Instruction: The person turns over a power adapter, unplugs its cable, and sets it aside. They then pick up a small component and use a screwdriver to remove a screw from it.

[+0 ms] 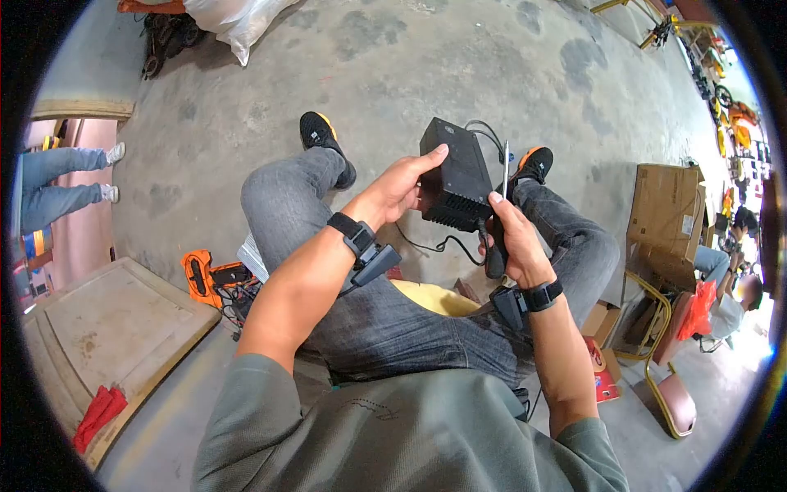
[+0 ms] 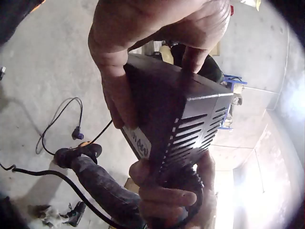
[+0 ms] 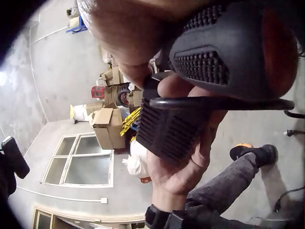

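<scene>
A black box [image 1: 459, 168] with slotted vents at one end is held up between both hands over the lap. The left hand [image 1: 403, 187] grips its left side, thumb on the upper face; the left wrist view shows a white label [image 2: 139, 142] on one face. At the vented end, the right hand [image 1: 518, 238] holds a screwdriver by its black handle [image 1: 495, 256], shaft pointing up beside the box, and its fingers touch the box and cable. A black cable [image 1: 447, 244] runs from that end.
Grey concrete floor [image 1: 385, 74] lies around the person's legs. An orange-and-black item [image 1: 205, 279] with wires is at the left, near a wooden panel [image 1: 115, 328]. Cardboard boxes [image 1: 666, 215] and a yellow-framed chair [image 1: 656, 361] stand at the right.
</scene>
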`<state>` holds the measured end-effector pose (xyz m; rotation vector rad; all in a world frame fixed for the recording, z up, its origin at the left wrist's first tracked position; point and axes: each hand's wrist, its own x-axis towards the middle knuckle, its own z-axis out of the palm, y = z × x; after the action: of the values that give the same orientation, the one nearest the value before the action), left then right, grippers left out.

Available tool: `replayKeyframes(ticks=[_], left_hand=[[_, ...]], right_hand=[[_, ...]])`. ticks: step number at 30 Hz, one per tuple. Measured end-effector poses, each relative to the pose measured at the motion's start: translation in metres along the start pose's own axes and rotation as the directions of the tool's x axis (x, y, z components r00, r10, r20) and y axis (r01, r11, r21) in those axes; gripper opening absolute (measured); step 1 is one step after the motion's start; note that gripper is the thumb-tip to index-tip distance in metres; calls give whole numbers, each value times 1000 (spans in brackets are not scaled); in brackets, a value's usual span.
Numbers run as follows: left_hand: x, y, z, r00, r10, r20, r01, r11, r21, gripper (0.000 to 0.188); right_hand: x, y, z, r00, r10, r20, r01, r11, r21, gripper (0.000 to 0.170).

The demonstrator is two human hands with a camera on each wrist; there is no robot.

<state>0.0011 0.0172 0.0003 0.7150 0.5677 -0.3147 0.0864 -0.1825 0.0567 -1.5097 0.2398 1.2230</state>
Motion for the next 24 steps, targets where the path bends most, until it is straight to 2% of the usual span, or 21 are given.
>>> replayKeyframes(ticks=[9, 11, 13, 14, 17, 24], left_hand=[[6, -6, -1, 998, -15, 56, 17, 999, -35, 63], [5, -6, -2, 998, -24, 57, 25, 999, -24, 64], [-2, 0, 1, 991, -121, 64, 116, 990, 75, 66], [-3, 0, 2, 990, -122, 64, 118, 990, 74, 66], [-4, -2, 4, 995, -93, 40, 87, 988, 130, 67], [1, -7, 0, 994, -89, 59, 79, 986, 149, 62]], right_hand=[[8, 6, -5, 999, -51, 5, 51, 999, -11, 33], [9, 8, -7, 997, -76, 27, 76, 997, -8, 55], [11, 11, -7, 994, -95, 47, 95, 995, -6, 58], [11, 12, -7, 991, -117, 63, 118, 993, -3, 62], [8, 9, -4, 987, -138, 80, 145, 986, -79, 63], [11, 11, -6, 982, -156, 104, 163, 984, -68, 69]])
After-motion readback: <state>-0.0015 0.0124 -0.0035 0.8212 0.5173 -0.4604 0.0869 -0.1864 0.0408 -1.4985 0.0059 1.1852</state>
